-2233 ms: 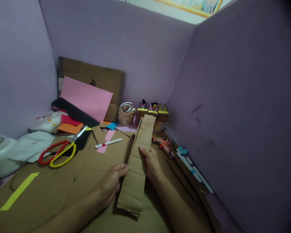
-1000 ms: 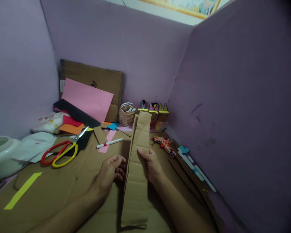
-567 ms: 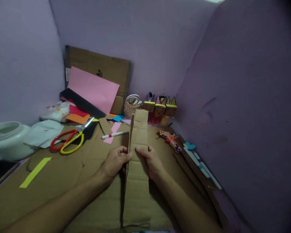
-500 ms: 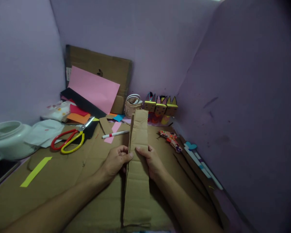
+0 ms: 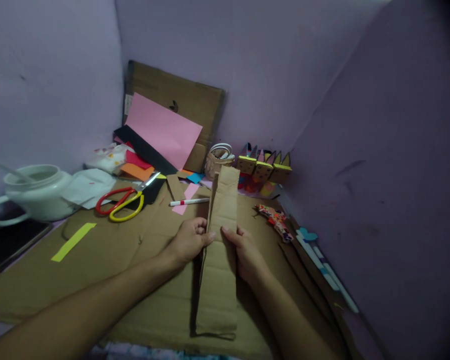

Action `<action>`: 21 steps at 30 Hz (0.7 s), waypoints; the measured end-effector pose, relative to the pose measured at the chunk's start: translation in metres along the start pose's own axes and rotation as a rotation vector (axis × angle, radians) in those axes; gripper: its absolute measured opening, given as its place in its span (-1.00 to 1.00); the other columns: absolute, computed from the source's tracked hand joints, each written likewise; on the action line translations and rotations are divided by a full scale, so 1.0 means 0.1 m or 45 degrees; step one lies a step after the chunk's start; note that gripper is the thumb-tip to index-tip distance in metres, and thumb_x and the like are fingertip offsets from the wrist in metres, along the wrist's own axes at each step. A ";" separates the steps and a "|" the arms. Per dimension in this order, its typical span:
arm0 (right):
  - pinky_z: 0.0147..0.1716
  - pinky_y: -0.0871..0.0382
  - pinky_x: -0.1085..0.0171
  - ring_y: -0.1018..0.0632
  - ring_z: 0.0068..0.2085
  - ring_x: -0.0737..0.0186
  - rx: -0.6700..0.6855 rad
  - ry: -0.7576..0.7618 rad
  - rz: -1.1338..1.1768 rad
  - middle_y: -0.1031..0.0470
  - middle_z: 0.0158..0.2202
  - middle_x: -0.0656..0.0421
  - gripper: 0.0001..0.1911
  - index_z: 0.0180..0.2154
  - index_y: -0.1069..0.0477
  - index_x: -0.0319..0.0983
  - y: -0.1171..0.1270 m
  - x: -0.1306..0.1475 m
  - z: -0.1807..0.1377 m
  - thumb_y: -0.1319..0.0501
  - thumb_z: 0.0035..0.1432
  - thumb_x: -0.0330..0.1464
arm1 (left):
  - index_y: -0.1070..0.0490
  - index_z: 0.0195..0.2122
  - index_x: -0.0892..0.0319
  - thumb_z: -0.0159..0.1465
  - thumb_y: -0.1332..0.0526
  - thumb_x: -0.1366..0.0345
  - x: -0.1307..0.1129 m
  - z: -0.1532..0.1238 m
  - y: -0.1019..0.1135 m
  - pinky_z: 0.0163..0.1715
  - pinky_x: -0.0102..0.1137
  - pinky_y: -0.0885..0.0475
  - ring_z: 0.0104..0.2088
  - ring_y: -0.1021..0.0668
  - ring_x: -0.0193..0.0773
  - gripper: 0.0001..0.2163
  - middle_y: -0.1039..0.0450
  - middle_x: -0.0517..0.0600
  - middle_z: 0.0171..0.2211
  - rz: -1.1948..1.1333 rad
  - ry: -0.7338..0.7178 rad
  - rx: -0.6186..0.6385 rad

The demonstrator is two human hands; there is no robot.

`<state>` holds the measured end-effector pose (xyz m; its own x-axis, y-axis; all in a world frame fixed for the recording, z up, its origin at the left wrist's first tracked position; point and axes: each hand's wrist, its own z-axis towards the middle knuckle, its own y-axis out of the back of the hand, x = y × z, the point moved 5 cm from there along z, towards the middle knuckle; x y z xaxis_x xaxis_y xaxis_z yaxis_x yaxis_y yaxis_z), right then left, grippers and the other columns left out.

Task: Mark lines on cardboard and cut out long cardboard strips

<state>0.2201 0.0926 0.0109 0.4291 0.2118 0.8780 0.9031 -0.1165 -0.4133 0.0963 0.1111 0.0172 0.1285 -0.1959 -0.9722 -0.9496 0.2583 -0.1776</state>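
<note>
A long folded strip of brown cardboard (image 5: 219, 280) stands out lengthwise in front of me, creased across at several places. My left hand (image 5: 191, 241) grips its left edge, thumb on the upper face and fingers curled at the side. On the opposite edge my right hand (image 5: 245, 250) is closed round it, with the thumb flat on top and the other fingers hidden beneath. Beyond the left hand lie a white marker (image 5: 189, 202) with a red band and a pink paper strip (image 5: 180, 209).
Scissors (image 5: 129, 202) with red and yellow handles lie left, near a yellow strip (image 5: 74, 242) and a white pot (image 5: 37, 192). Pink paper (image 5: 163, 131) leans at the back beside small decorated boxes (image 5: 263, 170). Markers (image 5: 317, 262) line the right edge by the wall.
The view has shifted, so the surroundings appear further right, and more of the pot and front edge shows. Both hands keep the same hold on the cardboard strip.
</note>
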 end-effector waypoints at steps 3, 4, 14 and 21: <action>-0.37 -0.50 0.15 -0.62 -0.40 0.05 -0.049 0.034 -0.012 -0.63 -0.44 0.10 -0.56 -0.29 -0.48 -0.26 0.02 0.02 0.00 -0.46 -0.28 -0.23 | -0.34 -0.46 0.19 0.02 -0.28 0.09 0.02 0.01 0.00 -0.69 -0.54 -0.26 -0.65 -0.38 -0.42 -0.73 -0.35 -0.14 -0.62 0.000 0.033 0.003; -0.38 -0.50 0.15 -0.62 -0.41 0.05 -0.077 0.054 -0.017 -0.63 -0.45 0.11 -0.56 -0.30 -0.48 -0.26 0.04 0.03 0.01 -0.45 -0.28 -0.23 | -0.32 -0.47 0.18 0.05 -0.25 0.04 0.02 0.00 -0.01 -0.74 -0.55 -0.22 -0.70 -0.35 -0.44 -0.71 -0.32 -0.15 -0.65 0.004 0.060 0.022; -0.35 -0.45 0.23 -0.57 -0.41 0.18 -0.439 0.378 -0.111 -0.61 -0.41 0.19 -0.62 -0.35 -0.46 -0.26 0.27 0.26 0.12 -0.37 -0.26 -0.22 | -0.42 -0.29 0.27 -0.20 -0.45 0.12 0.06 -0.22 -0.17 -0.58 -0.47 -0.42 -0.54 -0.52 -0.30 -0.52 -0.51 -0.01 -0.47 0.017 0.353 0.449; -0.43 -0.40 0.26 -0.53 -0.44 0.20 -0.509 0.410 -0.116 -0.58 -0.47 0.19 -0.74 -0.40 -0.47 -0.28 0.30 0.30 0.21 -0.31 -0.21 -0.28 | -0.41 -0.20 0.29 -0.18 -0.45 0.21 0.11 -0.24 -0.22 -0.23 -0.30 -0.48 -0.33 -0.57 -0.17 -0.49 -0.55 0.06 -0.35 -0.003 0.349 0.506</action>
<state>0.2601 0.1157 0.0195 0.2661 -0.0633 0.9619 0.8334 -0.4863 -0.2626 0.1113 0.0809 0.0144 -0.0001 -0.4256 -0.9049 -0.7598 0.5884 -0.2766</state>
